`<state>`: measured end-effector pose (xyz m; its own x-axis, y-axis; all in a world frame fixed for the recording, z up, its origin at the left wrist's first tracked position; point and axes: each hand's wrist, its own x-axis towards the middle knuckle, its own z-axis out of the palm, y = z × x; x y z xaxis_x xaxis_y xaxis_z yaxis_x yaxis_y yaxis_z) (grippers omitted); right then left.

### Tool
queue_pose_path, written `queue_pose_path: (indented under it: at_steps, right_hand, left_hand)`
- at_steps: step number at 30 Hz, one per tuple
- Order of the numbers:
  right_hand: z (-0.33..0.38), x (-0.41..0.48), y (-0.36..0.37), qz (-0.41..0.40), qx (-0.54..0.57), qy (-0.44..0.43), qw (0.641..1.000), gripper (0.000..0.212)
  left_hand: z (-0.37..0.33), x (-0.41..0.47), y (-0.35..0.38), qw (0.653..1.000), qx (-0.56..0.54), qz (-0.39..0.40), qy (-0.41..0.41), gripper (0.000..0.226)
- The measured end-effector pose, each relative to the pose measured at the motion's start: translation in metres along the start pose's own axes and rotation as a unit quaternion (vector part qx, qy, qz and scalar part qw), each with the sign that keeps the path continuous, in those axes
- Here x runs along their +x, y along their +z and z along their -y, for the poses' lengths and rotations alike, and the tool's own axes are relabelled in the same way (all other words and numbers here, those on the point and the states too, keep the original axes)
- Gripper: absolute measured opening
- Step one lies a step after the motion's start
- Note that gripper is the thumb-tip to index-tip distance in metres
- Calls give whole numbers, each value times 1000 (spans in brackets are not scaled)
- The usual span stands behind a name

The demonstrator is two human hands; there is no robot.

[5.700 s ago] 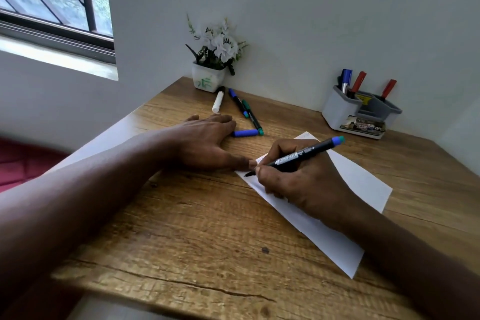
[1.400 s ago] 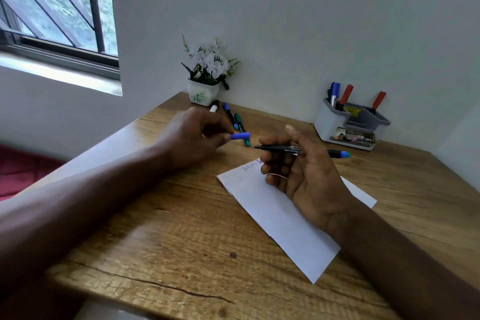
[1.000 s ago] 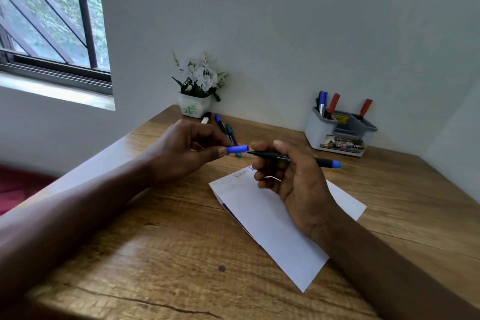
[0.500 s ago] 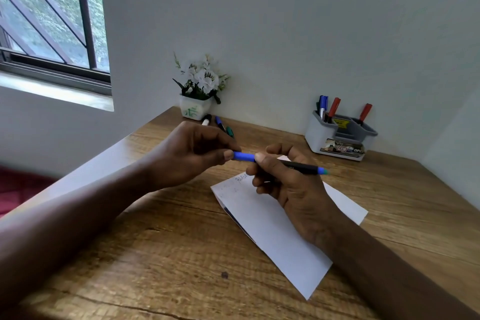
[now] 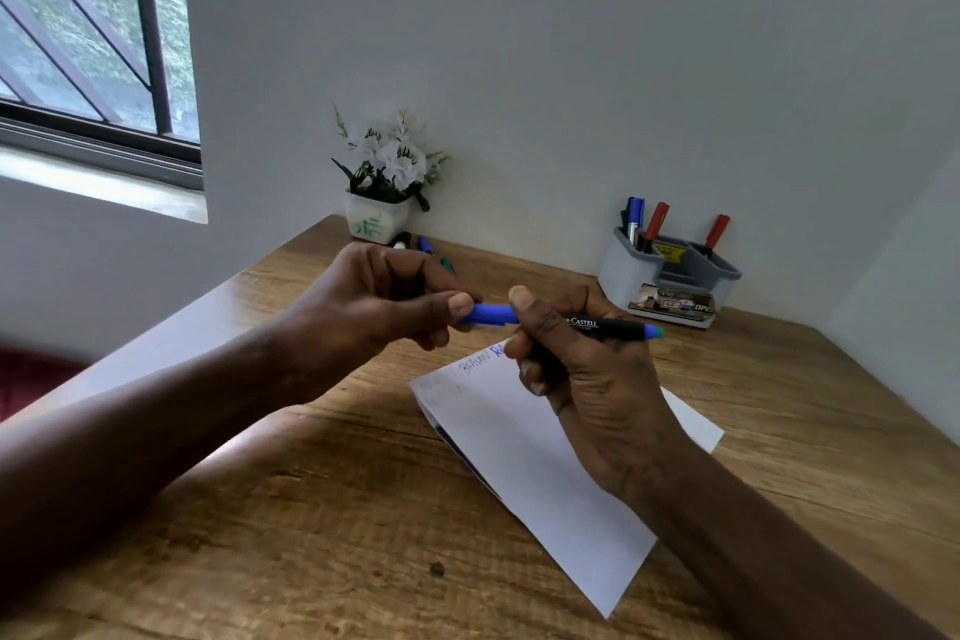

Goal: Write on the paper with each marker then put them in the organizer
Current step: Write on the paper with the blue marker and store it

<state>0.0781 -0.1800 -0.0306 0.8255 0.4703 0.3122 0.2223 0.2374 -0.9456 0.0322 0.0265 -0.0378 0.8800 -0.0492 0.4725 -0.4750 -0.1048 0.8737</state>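
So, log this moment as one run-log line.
step: capping | left hand: pinches blue cap | right hand: grips marker | paper: written on | organizer: holds markers

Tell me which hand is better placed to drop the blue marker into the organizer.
Right, probably. The right hand grips the marker by its barrel, and the organizer stands on that side. The left hand only pinches the blue cap.

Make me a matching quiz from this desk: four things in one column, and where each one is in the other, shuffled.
Things:
1. blue cap
2. black marker
3. red markers
4. paper

Places:
A. standing in the organizer
B. lying on the desk
C. pinched by the left hand
D. gripped in the right hand

Pairs: 1-C, 2-D, 3-A, 4-B
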Motion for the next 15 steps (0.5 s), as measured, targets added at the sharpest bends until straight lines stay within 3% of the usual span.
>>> queue_pose_path:
  at_steps: [4, 8, 10, 15]
  right_hand:
    - [3, 6, -2, -3, 10, -7, 1000, 19]
    - [6, 13, -20, -69, -133, -99, 984, 19]
    - [6, 16, -34, -118, -167, -123, 971, 14]
    - [13, 30, -67, -156, -175, -93, 968, 47]
  left_hand:
    - [1, 6, 6, 992, 109, -36, 44, 29]
    - [11, 9, -2, 901, 415, -73, 98, 38]
    - [16, 8, -14, 873, 480, -46, 74, 50]
    - [17, 8, -20, 842, 531, 64, -74, 97]
